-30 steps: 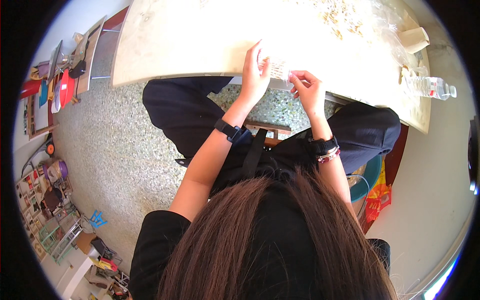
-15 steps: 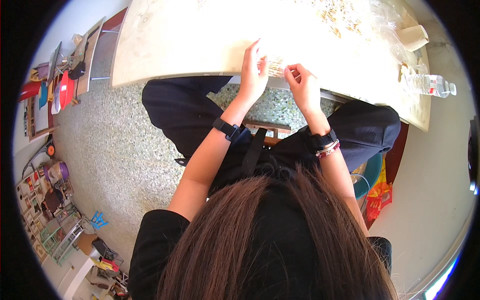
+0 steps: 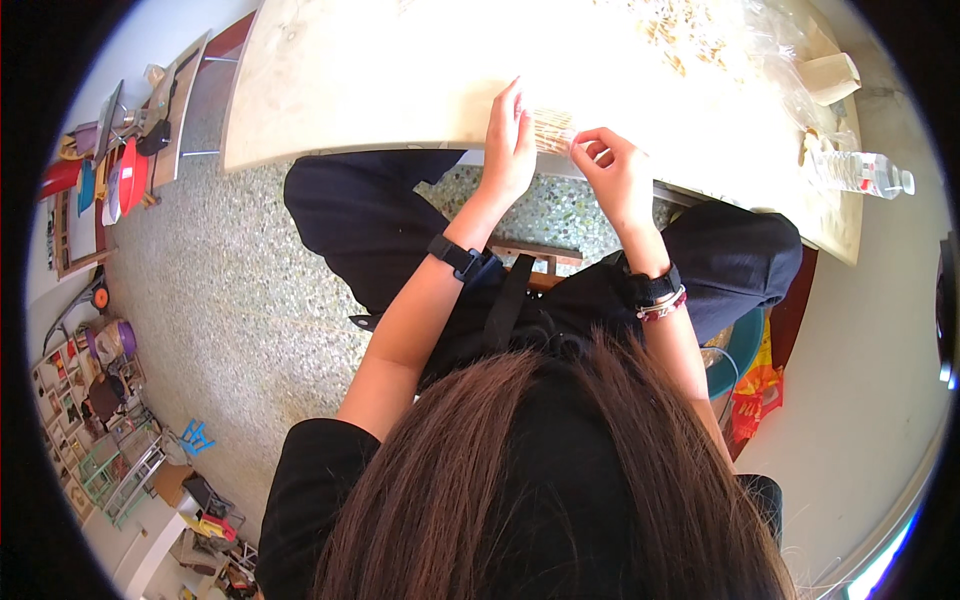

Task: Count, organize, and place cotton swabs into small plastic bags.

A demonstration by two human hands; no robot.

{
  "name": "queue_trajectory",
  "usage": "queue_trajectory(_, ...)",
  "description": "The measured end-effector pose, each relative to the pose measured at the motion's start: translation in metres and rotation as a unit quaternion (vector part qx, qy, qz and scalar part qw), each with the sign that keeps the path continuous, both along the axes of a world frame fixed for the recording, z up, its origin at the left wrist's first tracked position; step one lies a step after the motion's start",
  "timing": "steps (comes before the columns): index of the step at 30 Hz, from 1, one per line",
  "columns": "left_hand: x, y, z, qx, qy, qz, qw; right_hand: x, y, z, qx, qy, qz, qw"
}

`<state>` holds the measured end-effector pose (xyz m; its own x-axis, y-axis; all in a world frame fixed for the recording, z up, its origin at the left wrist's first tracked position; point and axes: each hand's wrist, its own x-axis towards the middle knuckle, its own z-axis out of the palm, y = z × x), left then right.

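A bundle of thin light-brown sticks, which seems to be in clear wrapping, is at the near edge of the pale table. My left hand is at the bundle's left end, thumb and fingers closed about it. At the other end is my right hand, its thumb and forefinger pinched together against the bundle's edge. Glare and the fingers hide what exactly that pinch holds. More loose thin sticks lie scattered farther back on the table.
Clear plastic bags, a pale cup-like container and a clear water bottle lie along the table's right side. A teal bucket and a red-and-yellow bag stand on the floor at right. A blue stool is far left.
My right hand has shifted slightly right and its wrist has turned a little. The sticks show more plainly between the hands. My left hand has barely moved.
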<state>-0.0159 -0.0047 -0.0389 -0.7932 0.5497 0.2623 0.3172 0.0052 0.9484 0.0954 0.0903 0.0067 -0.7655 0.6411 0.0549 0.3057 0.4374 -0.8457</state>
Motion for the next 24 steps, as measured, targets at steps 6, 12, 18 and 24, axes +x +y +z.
queue_trajectory(6,-0.001,0.000,-0.002,-0.002,0.006,0.001,1.000,0.001,-0.002,-0.001,0.079,0.046,0.026,0.995)
queue_trajectory(12,0.000,0.001,-0.001,-0.005,0.013,-0.001,1.000,0.000,0.001,-0.002,0.100,0.029,0.010,0.994)
queue_trajectory(18,0.000,0.000,0.000,-0.009,0.011,-0.003,1.000,0.000,0.002,-0.010,0.138,0.031,0.008,0.990)
queue_trajectory(24,0.000,0.002,-0.001,-0.004,0.005,-0.002,1.000,0.001,0.009,-0.016,0.164,0.065,0.034,0.984)
